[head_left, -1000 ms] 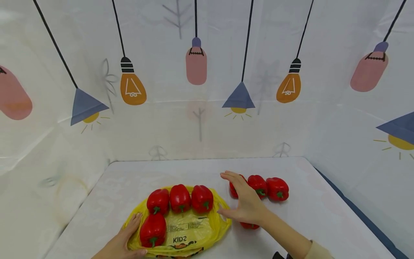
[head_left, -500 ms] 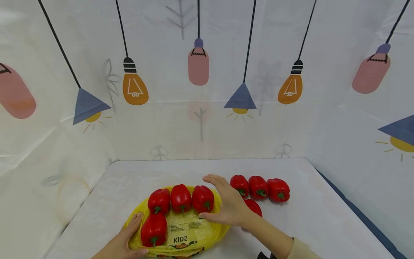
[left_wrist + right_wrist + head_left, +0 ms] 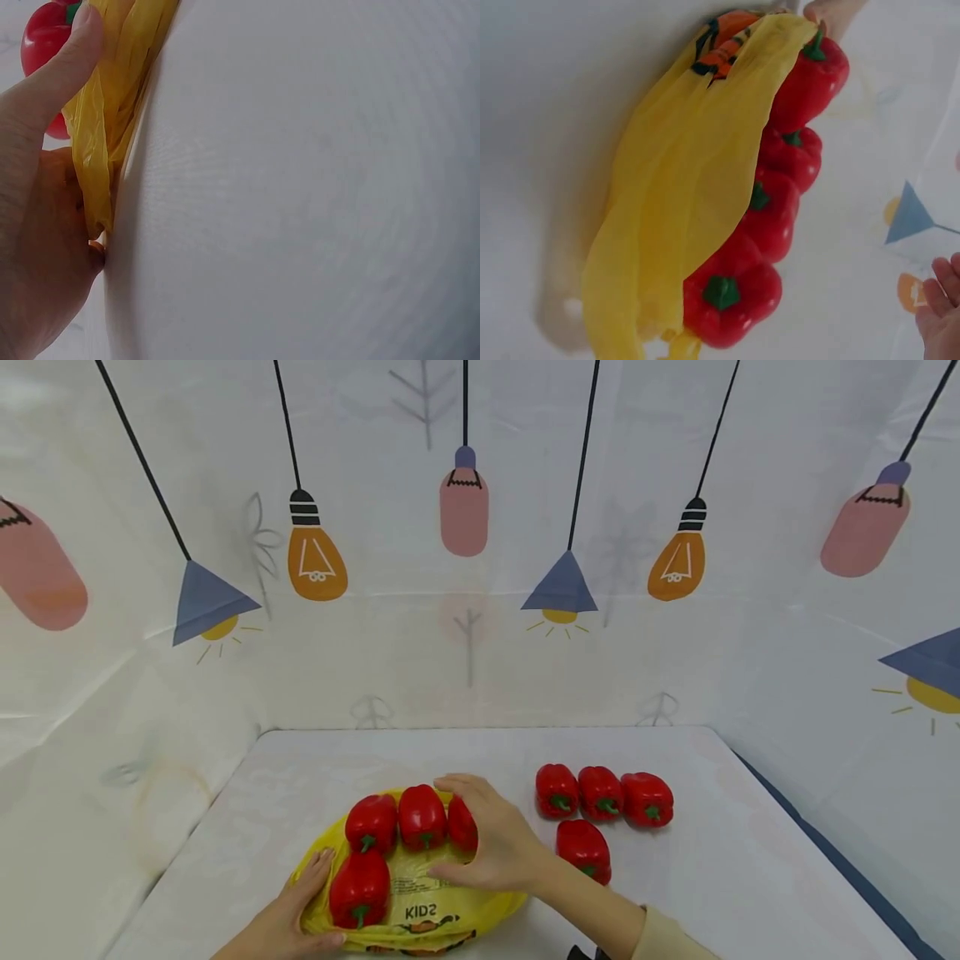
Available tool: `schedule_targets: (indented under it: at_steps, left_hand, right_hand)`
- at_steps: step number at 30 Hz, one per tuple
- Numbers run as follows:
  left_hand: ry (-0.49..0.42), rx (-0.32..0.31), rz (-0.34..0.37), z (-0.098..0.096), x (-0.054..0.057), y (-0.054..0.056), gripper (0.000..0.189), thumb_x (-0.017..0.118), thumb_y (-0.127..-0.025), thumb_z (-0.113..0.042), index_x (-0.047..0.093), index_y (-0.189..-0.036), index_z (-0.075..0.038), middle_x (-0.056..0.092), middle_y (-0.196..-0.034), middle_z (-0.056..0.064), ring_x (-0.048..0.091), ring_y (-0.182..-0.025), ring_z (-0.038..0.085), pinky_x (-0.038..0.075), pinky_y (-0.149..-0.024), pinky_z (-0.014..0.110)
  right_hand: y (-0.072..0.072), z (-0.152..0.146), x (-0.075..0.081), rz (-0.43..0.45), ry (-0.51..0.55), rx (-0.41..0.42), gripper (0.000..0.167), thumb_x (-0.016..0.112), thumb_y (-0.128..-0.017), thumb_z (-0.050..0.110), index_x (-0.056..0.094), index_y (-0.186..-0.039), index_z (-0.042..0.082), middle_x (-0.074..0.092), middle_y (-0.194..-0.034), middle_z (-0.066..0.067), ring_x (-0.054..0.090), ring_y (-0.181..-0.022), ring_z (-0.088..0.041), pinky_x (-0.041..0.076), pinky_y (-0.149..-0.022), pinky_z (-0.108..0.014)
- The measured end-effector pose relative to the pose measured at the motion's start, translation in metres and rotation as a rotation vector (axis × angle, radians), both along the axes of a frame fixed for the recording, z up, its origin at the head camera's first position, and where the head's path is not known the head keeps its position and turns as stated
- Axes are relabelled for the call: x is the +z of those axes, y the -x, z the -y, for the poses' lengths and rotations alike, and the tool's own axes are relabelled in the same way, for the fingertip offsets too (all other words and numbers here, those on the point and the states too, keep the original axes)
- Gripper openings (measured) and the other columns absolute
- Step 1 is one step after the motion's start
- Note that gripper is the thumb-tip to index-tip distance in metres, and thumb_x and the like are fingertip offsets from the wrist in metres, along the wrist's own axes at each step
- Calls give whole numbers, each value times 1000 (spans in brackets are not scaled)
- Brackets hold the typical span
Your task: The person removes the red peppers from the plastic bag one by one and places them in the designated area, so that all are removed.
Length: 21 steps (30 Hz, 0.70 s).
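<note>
Yellow plastic bag (image 3: 480, 906) lies lengthwise left to right on the white table (image 3: 720, 893). At its right end sits a red bell pepper (image 3: 461, 827), green stem (image 3: 721, 292) toward the near side. The left hand (image 3: 288, 918) holds the left rim between thumb and fingers; the right hand (image 3: 501, 843), thumb spread from fingers, arches over the pepper. Bag seems light and limp; pepper seems firm, slick, best grasped round its sides.
</note>
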<state>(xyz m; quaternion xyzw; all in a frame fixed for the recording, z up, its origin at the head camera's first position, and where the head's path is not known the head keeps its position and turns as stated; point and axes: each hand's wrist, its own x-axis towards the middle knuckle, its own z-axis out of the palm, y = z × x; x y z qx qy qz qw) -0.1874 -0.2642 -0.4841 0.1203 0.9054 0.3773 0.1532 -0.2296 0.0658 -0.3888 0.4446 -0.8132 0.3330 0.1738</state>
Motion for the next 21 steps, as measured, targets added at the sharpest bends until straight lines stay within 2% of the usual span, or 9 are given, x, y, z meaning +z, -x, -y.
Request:
schedule_targets:
  at_steps: [5, 12, 16, 20, 21]
  left_hand:
    - [11, 5, -21, 0, 0, -1, 101, 72, -85, -42, 12, -152, 2, 9, -156, 28, 5, -139, 51, 20, -97, 77]
    - [26, 7, -51, 1, 0, -2, 104, 74, -82, -44, 12, -153, 0, 9, -156, 28, 8, -138, 53, 28, -95, 74]
    - [10, -16, -100, 1, -1, -3, 104, 75, -82, -41, 13, -153, 1, 12, -156, 28, 6, -140, 49, 27, -98, 71]
    - [0, -25, -146, 0, -1, -4, 105, 76, -81, -40, 13, -153, 1, 14, -155, 27, 7, -140, 48, 27, -99, 71]
    - [-3, -22, -153, -1, 0, -5, 105, 77, -80, -39, 14, -153, 1, 14, -155, 26, 6, -140, 46, 23, -101, 71]
  right_hand:
    - [-3, 13, 2, -25, 11, 24, 84, 81, -73, 45, 41, -140, 14, 44, -142, -1, 41, -131, -12, 45, -99, -30]
    - [-9, 25, 4, 55, -18, 48, 82, 76, -77, 48, 37, -143, 18, 41, -144, 3, 40, -131, -10, 45, -99, -30]
    - [-13, 32, 4, 97, -17, 68, 81, 77, -78, 46, 36, -142, 19, 41, -144, 3, 39, -131, -9, 45, -99, -28]
    - [-15, 37, 2, 100, -9, 78, 82, 78, -77, 46, 36, -142, 20, 42, -143, 3, 39, -130, -8, 45, -98, -29]
    - [-15, 38, 2, 94, -10, 80, 83, 78, -77, 46, 36, -142, 19, 41, -143, 3, 39, -130, -8, 45, -98, -29]
